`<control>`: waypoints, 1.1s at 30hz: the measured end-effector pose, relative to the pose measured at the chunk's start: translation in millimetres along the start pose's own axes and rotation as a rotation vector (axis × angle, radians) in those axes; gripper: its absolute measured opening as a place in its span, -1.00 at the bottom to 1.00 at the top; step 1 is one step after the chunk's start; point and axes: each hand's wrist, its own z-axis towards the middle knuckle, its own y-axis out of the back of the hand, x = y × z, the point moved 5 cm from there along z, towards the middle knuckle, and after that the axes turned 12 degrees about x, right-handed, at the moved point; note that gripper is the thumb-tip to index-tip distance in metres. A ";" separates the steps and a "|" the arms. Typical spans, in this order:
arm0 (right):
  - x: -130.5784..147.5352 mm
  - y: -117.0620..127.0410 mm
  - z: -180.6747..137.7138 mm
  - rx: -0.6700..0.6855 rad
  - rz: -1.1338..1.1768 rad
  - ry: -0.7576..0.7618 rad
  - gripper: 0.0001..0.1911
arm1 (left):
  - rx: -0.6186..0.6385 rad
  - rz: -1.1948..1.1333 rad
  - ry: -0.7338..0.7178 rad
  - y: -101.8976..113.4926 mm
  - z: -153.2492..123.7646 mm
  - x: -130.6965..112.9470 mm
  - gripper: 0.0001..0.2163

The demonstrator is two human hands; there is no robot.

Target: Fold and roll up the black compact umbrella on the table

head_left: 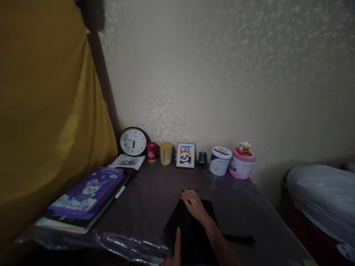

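The bottom edge of the frame cuts off most of the left hand (175,256): 1 straight finger shows, pointing up the frame over a black fabric item (191,229), while the rest is dim and cropped. I cannot tell whether that hand grasps anything. The right hand (194,205), just below and right of the frame's centre, lies over the item's upper edge with its fingers bent toward the left; its palm and the undersides of its fingers are hidden, so whether it pinches the fabric or only presses on it I cannot tell.

The item lies on the dark table (146,195) at the lower centre, beneath the right hand and forearm and under the left finger. Its folds melt into 1 black mass, and its lower end is hard to make out. A dark strap (240,239) runs out to the right of the forearm, which covers any join between the 2.

Farther up the frame, a red can (151,151) overlaps the right rim of a clock (133,142). At left, a purple case (91,192) covers most of the papers (62,224) under it. A pale wrapped bundle (321,195) is cropped by the right edge.
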 end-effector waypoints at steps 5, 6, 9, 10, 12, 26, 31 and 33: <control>-24.0 8.4 28.2 0.035 -0.096 -0.127 -0.69 | 0.032 -0.046 -0.012 -4.7 4.3 3.7 -0.28; -24.6 11.3 29.9 0.011 -0.107 -0.159 -0.68 | 0.027 -0.052 -0.019 -5.3 4.5 4.3 -0.28; -10.0 13.9 25.1 -0.045 -0.146 -0.194 -0.68 | 0.018 -0.052 -0.022 -6.4 3.9 5.7 -0.30; 0.8 10.8 20.6 -0.034 -0.155 -0.175 -0.69 | 0.020 -0.040 -0.023 -6.6 3.6 5.8 -0.30; 28.7 -2.0 8.5 0.060 -0.173 -0.105 -0.69 | 0.042 -0.005 -0.025 -7.9 3.7 6.2 -0.29; -2.1 47.7 -113.2 -0.438 0.088 -0.478 -0.56 | -0.028 0.064 -0.156 -8.5 -6.7 8.1 -0.33; -33.8 36.1 -143.3 -0.370 0.162 -0.609 -0.57 | -0.055 0.017 -0.183 -7.2 -11.7 7.2 -0.35; -30.8 30.7 -146.7 -0.335 0.214 -0.625 -0.58 | -0.060 0.019 -0.179 -7.4 -12.1 6.6 -0.35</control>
